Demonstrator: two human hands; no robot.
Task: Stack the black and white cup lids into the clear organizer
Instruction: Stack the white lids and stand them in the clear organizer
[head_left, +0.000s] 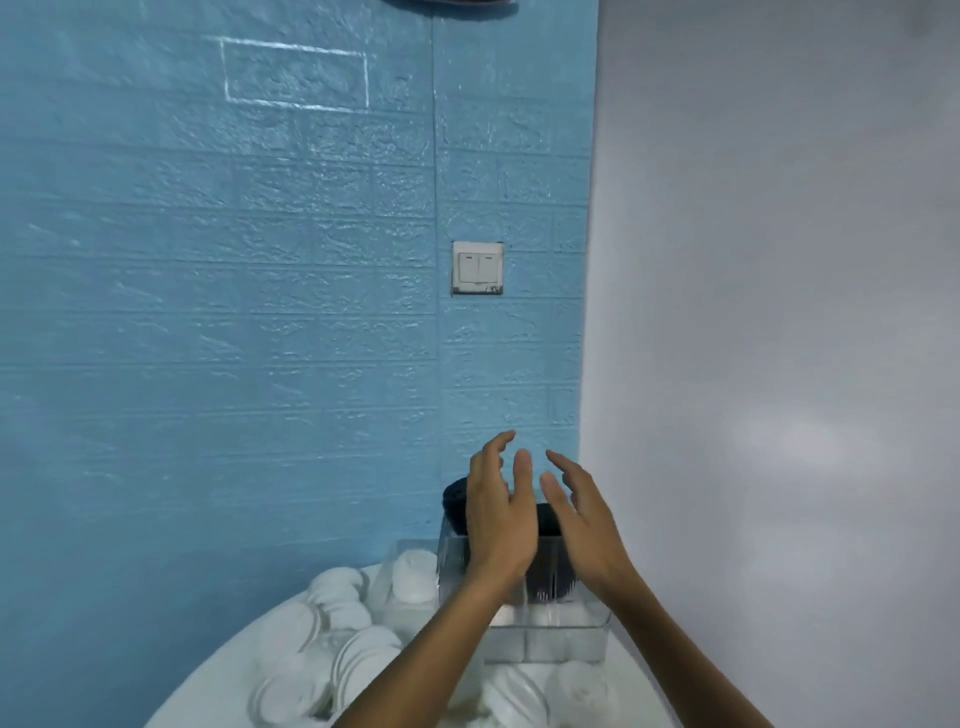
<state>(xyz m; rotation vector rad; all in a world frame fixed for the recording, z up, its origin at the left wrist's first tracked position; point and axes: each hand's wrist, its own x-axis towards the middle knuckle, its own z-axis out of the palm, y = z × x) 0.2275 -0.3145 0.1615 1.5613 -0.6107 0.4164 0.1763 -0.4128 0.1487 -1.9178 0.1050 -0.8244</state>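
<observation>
Two hands, left (496, 514) and right (582, 525), are raised with fingers spread and nothing gripped, just in front of the clear organizer (545, 629). Black lids (457, 506) are seen stacked inside the organizer, rising above its rim. White lids (337, 654) are scattered to the left of the organizer and in front of it on the white table (218, 675), so the white ones are judged mostly left to stack.
</observation>
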